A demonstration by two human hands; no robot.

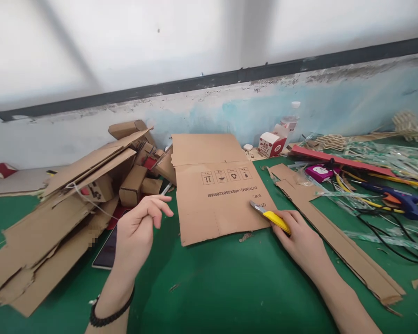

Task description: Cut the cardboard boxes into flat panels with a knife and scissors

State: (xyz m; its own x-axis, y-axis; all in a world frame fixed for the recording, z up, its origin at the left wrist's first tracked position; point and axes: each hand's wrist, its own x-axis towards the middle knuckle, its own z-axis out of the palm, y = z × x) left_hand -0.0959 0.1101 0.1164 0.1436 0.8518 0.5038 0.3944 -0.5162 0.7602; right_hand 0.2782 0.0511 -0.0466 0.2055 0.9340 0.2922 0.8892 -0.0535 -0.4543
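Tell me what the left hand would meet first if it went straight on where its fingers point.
The left hand would likely meet the left edge of the printed cardboard sheet; the hand's height is unclear, so it might pass above instead.

Bright, diffuse light from pale panes, soft blur far right

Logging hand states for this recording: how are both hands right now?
Left hand: partly open, loosely curled, holding nothing visible.
Right hand: closed on the yellow knife.
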